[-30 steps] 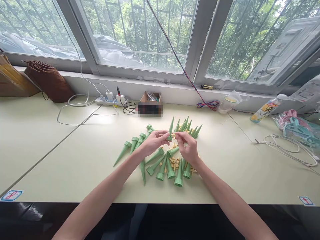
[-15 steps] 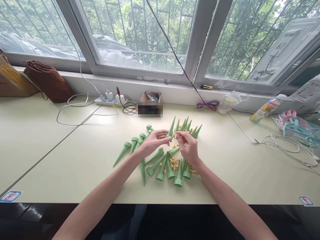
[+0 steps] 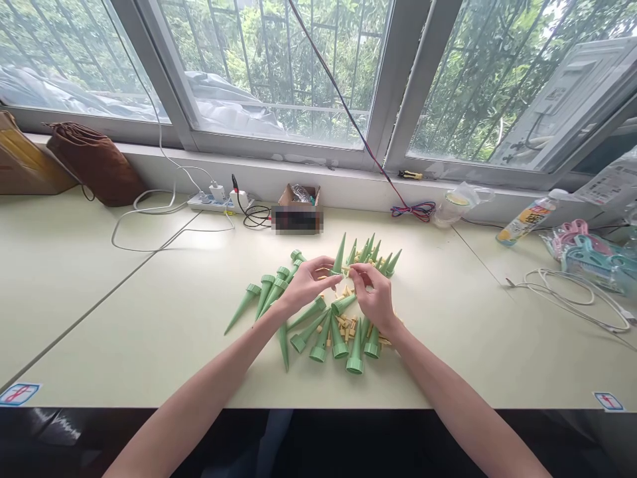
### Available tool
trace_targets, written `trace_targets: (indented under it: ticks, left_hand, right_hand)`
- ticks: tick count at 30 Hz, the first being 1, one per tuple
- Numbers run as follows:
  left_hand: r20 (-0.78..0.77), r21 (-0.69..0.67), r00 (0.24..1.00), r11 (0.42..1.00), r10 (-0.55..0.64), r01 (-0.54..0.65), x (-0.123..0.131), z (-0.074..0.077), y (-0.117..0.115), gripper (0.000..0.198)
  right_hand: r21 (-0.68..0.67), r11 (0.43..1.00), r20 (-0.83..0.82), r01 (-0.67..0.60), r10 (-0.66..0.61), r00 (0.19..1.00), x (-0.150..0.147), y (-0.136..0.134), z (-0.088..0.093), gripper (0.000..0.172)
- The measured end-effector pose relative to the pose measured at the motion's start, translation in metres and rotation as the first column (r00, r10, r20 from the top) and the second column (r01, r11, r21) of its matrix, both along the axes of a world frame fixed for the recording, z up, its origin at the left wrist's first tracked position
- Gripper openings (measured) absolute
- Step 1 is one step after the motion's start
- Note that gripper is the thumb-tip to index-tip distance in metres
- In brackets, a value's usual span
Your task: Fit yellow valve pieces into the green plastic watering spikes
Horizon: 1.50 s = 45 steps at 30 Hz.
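My left hand (image 3: 312, 282) is closed around the base of a green plastic cone-shaped spike (image 3: 339, 255), whose tip points up. Pinched in the fingers of my right hand (image 3: 373, 289) is a small yellow plastic peg (image 3: 347, 268), close against the lower side of that spike. Below both hands lie several loose green spikes (image 3: 355, 345) with wide round open collars. Small yellow pegs (image 3: 344, 325) are scattered among them. Capped green spikes (image 3: 243, 309) lie to the left, and more stand point-up (image 3: 393, 262) behind my right hand.
Along the back are a power strip (image 3: 223, 201) with cables, a small cardboard box (image 3: 286, 196), a coiled red-blue wire (image 3: 413, 211) and a plastic cup (image 3: 446, 211). To the right lie a bottle (image 3: 532, 218), a white cable (image 3: 562, 299) and packaged pink and teal items (image 3: 590, 255).
The upright spike in my left hand has shifted very slightly left. My right fingers have moved slightly, and the yellow peg now shows more clearly beside the spike.
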<state>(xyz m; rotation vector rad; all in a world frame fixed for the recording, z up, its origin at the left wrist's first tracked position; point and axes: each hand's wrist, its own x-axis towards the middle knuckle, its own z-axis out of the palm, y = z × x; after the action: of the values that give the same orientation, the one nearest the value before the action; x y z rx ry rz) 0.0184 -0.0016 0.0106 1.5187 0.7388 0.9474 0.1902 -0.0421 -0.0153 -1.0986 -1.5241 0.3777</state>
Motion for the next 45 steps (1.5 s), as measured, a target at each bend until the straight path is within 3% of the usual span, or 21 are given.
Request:
trace_targets:
  ticks: [15,22,31,39,45]
  left_hand:
    - [-0.043,0.054,0.995,0.995,0.090,-0.088,-0.001,-0.001,0.000,0.034]
    - [-0.133,0.221,0.981,0.969,0.139,-0.107,0.000,-0.005,-0.001,0.030]
    - [-0.189,0.312,0.971,0.947,0.145,-0.081,0.003,-0.014,-0.004,0.029]
    - [-0.143,0.189,0.982,0.977,0.126,-0.098,0.001,-0.009,-0.001,0.033]
    - [-0.103,0.095,0.987,0.989,0.125,-0.115,0.000,-0.002,-0.001,0.035]
  right_hand:
    - [-0.032,0.999,0.035,-0.040,0.041,0.999,-0.002,0.003,-0.002,0.025]
    - [-0.039,0.999,0.023,-0.027,0.028,0.999,-0.002,0.004,-0.004,0.022]
    - [-0.046,0.999,0.023,-0.012,0.013,1.000,0.001,0.005,-0.005,0.035]
    - [-0.064,0.998,-0.007,0.022,-0.022,1.000,-0.001,0.002,0.002,0.024]
    - [0.031,0.999,0.086,-0.020,0.018,0.996,0.000,0.004,0.001,0.024]
